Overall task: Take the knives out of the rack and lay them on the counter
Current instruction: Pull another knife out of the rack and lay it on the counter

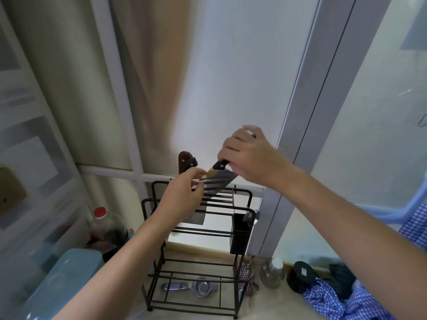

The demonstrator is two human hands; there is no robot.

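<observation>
Right hand (248, 158) closed around the black riveted handle of a cleaver (217, 181), held above the top of the rack (198, 239), blade slanting down toward 7 o'clock. Broad, rectangular steel blade, grey and streaked with reflections, with a yellowish mark near the handle. Left hand (184, 195) pinching the blade's lower end between thumb and fingertips, at 8 o'clock from the right hand. Still in the rack: two more knives, a brown wooden handle (184, 160) and a smaller black handle (191, 162) rising side by side at 10 o'clock from the left hand; below that hand, a pale flat blade (196, 218) hanging between the bars, owner unclear. Dark wire rack standing on the beige bench (265, 303), with a black utensil cup (240, 236) on its right side and a metal squeezer (196, 286) lying on the bottom tier. At 9 o'clock from the rack, a red-capped bottle (101, 225) and a blue tub (62, 280); at 3 o'clock, a glass jar (272, 272), a black round object (300, 277) and blue checked cloth (335, 303). No knife seen lying on the bench.
</observation>
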